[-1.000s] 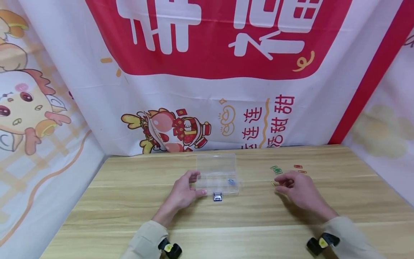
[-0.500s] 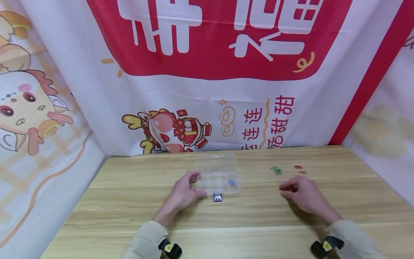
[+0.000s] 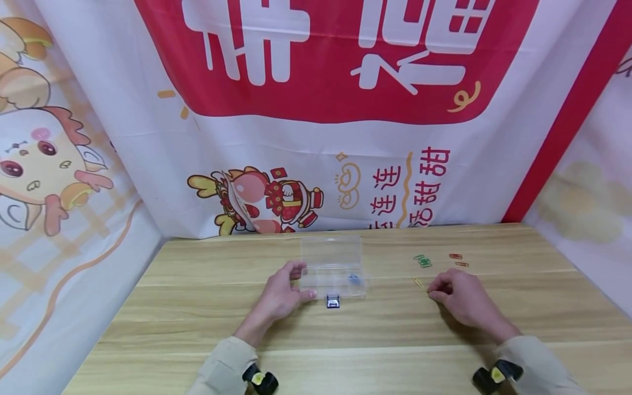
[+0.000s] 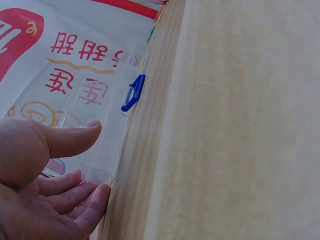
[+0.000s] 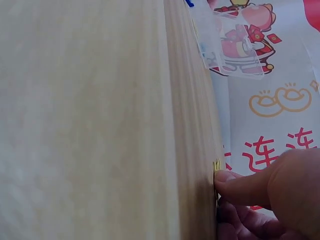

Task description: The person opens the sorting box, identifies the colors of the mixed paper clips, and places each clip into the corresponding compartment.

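Observation:
A clear plastic compartment box point(image 3: 323, 288) lies on the table with its lid raised at the back and a blue latch point(image 4: 134, 93) in front. Blue paper clips point(image 3: 354, 278) sit in a right-hand compartment. At the box's left end my left hand point(image 3: 280, 293) holds it, the thumb at the front edge and the fingers at its side. My right hand point(image 3: 459, 296) rests low on the table, thumb and forefinger pinching a yellow paper clip that they mostly cover. Just left of those fingertips lie more yellow paper clips point(image 3: 418, 282).
Green paper clips point(image 3: 423, 261) lie behind the yellow ones. Red paper clips point(image 3: 456, 256) and an orange-red one point(image 3: 461, 264) are farther right. A printed cloth point(image 3: 326, 175) hangs along the table's point(image 3: 375, 340) back edge.
My right hand has drawn back to the right and slightly nearer, uncovering yellow clips, and a clip's tip now shows at its fingertips. My left hand stays at the box.

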Motion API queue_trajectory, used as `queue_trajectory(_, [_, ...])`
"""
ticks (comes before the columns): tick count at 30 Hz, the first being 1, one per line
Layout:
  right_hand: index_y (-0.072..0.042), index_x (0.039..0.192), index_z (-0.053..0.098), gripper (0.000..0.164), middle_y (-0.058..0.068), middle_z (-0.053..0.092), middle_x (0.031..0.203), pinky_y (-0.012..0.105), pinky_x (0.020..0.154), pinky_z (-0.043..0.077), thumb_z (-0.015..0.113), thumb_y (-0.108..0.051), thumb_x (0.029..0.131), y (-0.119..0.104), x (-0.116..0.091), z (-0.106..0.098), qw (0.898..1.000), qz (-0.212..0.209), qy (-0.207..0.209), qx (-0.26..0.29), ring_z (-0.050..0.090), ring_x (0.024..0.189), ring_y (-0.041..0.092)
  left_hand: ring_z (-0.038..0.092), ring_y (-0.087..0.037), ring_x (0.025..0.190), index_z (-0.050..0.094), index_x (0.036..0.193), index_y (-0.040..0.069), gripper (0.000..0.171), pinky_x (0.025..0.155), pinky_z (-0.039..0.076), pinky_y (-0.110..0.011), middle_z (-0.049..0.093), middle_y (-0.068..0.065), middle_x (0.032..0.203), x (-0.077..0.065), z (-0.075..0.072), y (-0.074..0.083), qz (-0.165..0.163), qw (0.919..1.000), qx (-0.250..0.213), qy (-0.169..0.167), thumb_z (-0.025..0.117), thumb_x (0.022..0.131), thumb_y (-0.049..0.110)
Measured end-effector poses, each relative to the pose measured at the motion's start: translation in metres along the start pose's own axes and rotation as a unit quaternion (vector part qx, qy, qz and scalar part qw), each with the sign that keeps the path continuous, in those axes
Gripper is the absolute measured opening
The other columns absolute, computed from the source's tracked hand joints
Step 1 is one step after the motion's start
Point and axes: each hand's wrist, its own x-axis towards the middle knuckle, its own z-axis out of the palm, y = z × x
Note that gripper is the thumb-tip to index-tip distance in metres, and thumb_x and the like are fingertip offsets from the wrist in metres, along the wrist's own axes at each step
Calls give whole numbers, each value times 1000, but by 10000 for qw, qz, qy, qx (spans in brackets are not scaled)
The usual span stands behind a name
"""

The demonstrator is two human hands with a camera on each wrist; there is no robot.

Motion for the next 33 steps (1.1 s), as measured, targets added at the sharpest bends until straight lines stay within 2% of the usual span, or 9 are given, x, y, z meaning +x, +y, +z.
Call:
queue_trajectory(6, [-8,98,73,6,6,65,98,34,77,53,71,-13,101,-1,2,-1,9990,130,-437,16,57,86,20,61,-36,132,55,149,6,72,111,55,-51,61,-18,147,1,1,0,23,10000,54,-16,88,85,12])
queue_trajectory(14, [-7,103,67,3,7,60,99,33,76,50,67,-11,102,3,4,-2,9974,49,-717,106,55,88,21,61,-36,132,55,149,6,72,111,56,-51,61,-18,147,0,1,1,21,10000,53,-21,88,85,11])
queue_trajectory(24, [-10,99,66,4,3,63,92,27,70,47,68,-12,101,3,4,-1,9978,-224,-621,107,55,85,18,59,-37,135,54,149,6,73,112,55,-51,61,-18,148,-1,0,1,26,10000,43,6,88,85,11])
queue_trajectory(33, [-11,100,69,6,2,66,95,30,75,50,69,-16,103,7,7,-4,9967,-36,-668,467,57,89,19,58,-37,137,54,150,6,74,113,54,-52,60,-17,148,-1,-1,2,-27,10000,40,-10,88,85,12])
